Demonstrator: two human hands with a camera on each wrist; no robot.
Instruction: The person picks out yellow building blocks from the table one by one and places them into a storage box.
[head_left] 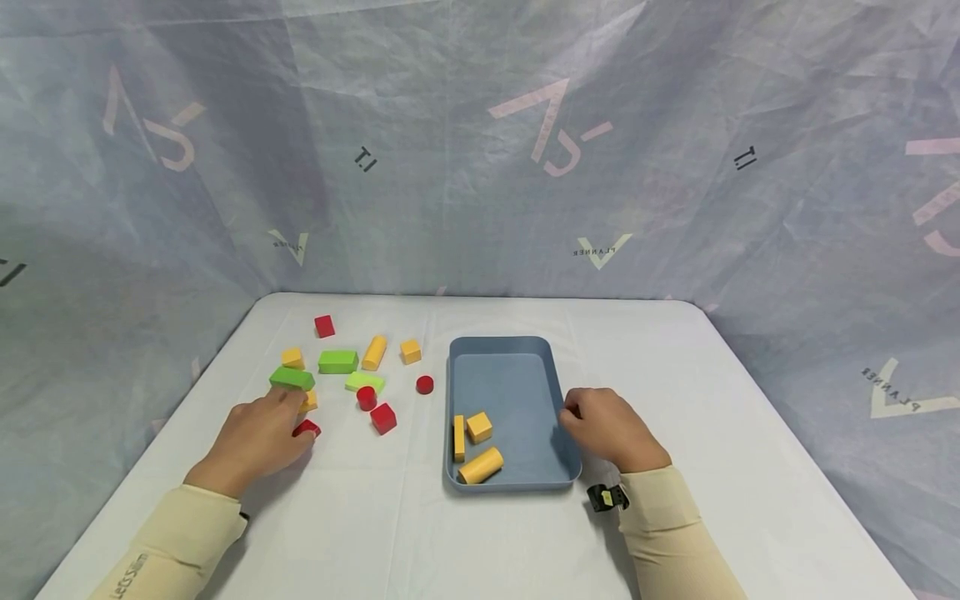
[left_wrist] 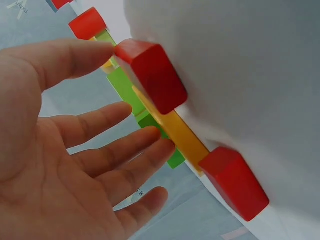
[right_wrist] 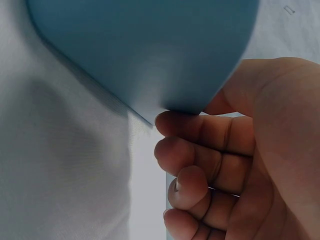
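Over the blocks at the left of the table, my left hand (head_left: 258, 437) reaches with its fingers loosely extended. Its thumb tip is right at the edge of a red block (left_wrist: 155, 77), which the hand partly covers in the head view. A dark green block (head_left: 292, 378) and a yellow block (head_left: 309, 402) show just beyond the fingertips. My right hand (head_left: 611, 425) grips the right wall of a blue-grey tray (head_left: 517, 383), thumb over the rim and fingers curled outside. Inside the tray lie a yellow cube (head_left: 479, 427), a yellow cylinder (head_left: 481, 466) and a thin yellow block (head_left: 459, 438).
Between the left hand and the tray lie a red cube (head_left: 383, 418), a short red cylinder (head_left: 366, 397) and a red disc (head_left: 425, 385). Farther back are a green block (head_left: 338, 362), a yellow cylinder (head_left: 374, 352) and several other blocks. A grey cloth backdrop (head_left: 480, 167) rises behind the table.
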